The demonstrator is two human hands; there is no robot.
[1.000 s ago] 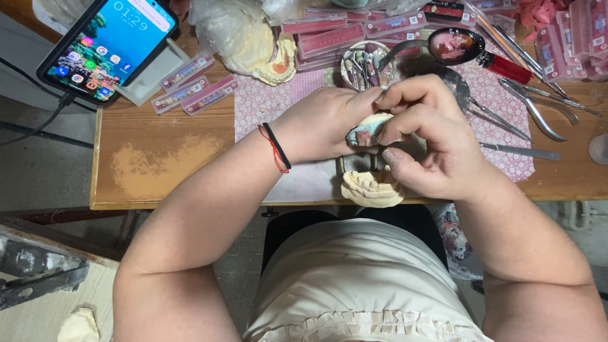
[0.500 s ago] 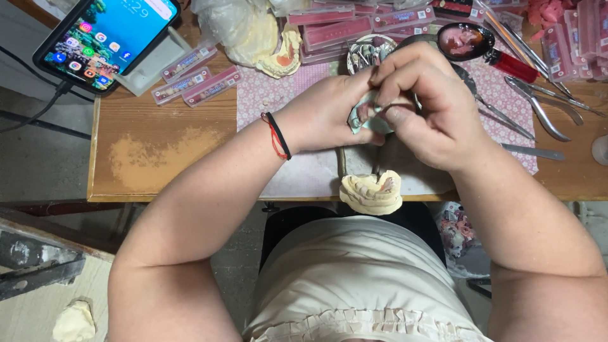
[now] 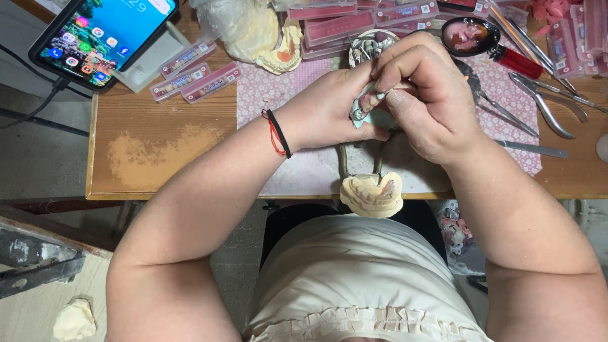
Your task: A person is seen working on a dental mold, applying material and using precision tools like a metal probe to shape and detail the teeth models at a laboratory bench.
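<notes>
A small pale-green and pink dental piece with teeth (image 3: 367, 104) is held up over the wooden worktop (image 3: 164, 136), pinched in the grip of the left hand (image 3: 329, 107). The right hand (image 3: 430, 95) is closed around it from the other side, fingers curled tight, and what's under them can't really be made out. A cream plaster jaw cast (image 3: 372, 195) is parked at the worktop's near edge, just below the hands. Metal pliers (image 3: 544, 107) are lying off to the right.
</notes>
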